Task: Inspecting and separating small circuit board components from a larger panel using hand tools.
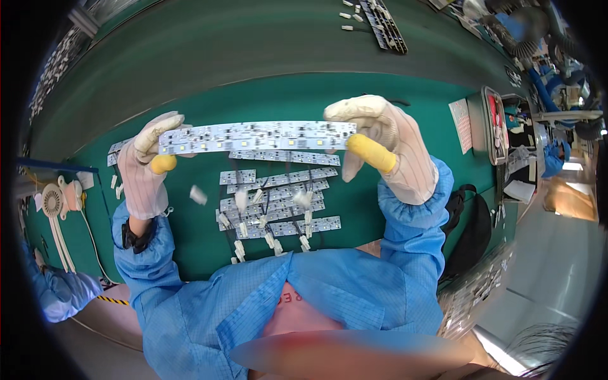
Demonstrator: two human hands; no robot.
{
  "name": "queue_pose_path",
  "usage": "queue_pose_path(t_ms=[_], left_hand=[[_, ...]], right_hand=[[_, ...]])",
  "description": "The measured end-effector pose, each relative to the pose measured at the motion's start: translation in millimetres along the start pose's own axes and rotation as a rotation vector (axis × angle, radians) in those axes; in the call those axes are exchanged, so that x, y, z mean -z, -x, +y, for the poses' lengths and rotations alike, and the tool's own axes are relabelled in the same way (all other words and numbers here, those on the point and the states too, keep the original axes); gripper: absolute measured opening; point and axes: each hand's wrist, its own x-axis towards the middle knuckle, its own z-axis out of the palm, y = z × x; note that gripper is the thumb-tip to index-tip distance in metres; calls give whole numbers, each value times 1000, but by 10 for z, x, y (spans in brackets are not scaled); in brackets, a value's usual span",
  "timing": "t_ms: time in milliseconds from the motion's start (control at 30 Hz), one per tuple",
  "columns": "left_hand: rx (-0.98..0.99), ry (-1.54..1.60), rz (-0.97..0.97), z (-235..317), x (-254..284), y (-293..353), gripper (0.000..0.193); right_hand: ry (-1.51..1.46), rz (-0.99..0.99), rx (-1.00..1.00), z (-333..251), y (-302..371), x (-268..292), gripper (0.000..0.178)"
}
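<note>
I see my left hand (pixel 147 166) with its fingers closed around the left end of a long light strip (pixel 256 137), the thumb in a yellow cap pressed under the board's lower edge. My right hand (pixel 380 147) has its fingers pinched on the right end of the same strip, its yellow-capped thumb lying just below the corner. Both hands wear pale gloves, and the strip is held level between them, lifted above the bench (pixel 253 98) with its white face and small square lights turned up toward me.

Under the strip, on the green bench mat, I see a pile of shorter strips (pixel 278 202) lying in rough rows, joined by dark wires with small white plugs at their ends. One loose white plug (pixel 198 195) sits apart to the left of the pile. Another strip (pixel 285 157) lies just behind the held one, partly hidden by it.

My blue sleeves (pixel 411 209) come up from the lower edge. At the far left a white fan (pixel 53 201) rests by the bench edge. Farther back, near the top, more strips (pixel 383 25) lie on the grey surface. On the right, a tray (pixel 495 123) stands beside a pink sheet (pixel 462 123), and a black bag (pixel 472 228) hangs below the bench edge.
</note>
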Motion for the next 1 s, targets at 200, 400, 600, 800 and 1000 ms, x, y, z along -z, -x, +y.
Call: queue_pose_path(t_ms=[200,400,600,800,1000], left_hand=[[-71,-77,8,2,48,59,51],[-358,-338,-11,135,7,38,51],[-323,-393,-3,185,39,63,50],[-38,-387,97,34,14,-32,45],[-125,-218,69,126,-12,48,47]], right_hand=[[178,123,-144,-79,-43,-53,39],[283,143,-146,-11,-83,-17,45],[266,148,-129,48,-103,-34,48],[55,47,-157,-52,1,-111,37],[244,110,-149,-11,-128,-5,35]])
